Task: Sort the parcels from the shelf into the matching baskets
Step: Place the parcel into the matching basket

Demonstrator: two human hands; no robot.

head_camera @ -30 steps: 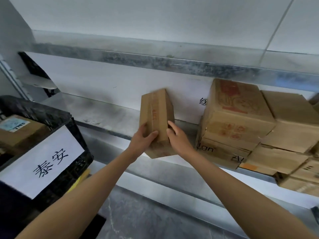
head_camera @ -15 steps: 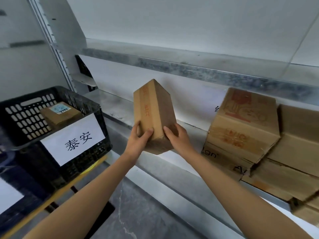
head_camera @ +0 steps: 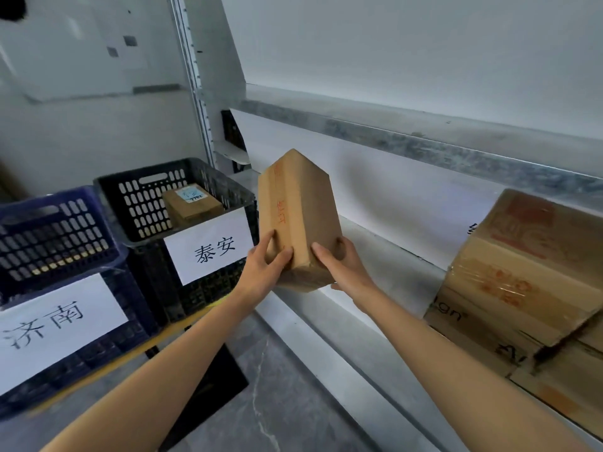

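I hold a tall brown cardboard parcel (head_camera: 298,210) upright in front of the shelf, red writing running down its taped face. My left hand (head_camera: 264,265) grips its lower left side and my right hand (head_camera: 342,265) grips its lower right side. Left of it stands a black basket (head_camera: 137,190) with a white label, and a small parcel (head_camera: 192,203) with a blue sticker lies inside. A blue basket (head_camera: 49,230) with its own white label stands further left. More brown parcels (head_camera: 522,275) are stacked on the metal shelf (head_camera: 391,256) at the right.
An upper shelf edge (head_camera: 424,145) runs across above the parcel. A slotted upright post (head_camera: 195,86) rises behind the black basket. Grey stone floor (head_camera: 287,386) shows below my arms, with a dark mat (head_camera: 212,386) under the basket stand.
The view has swung left, bringing the blue basket into sight. Both hands have carried the parcel off the shelf and leftward, close to the black basket.
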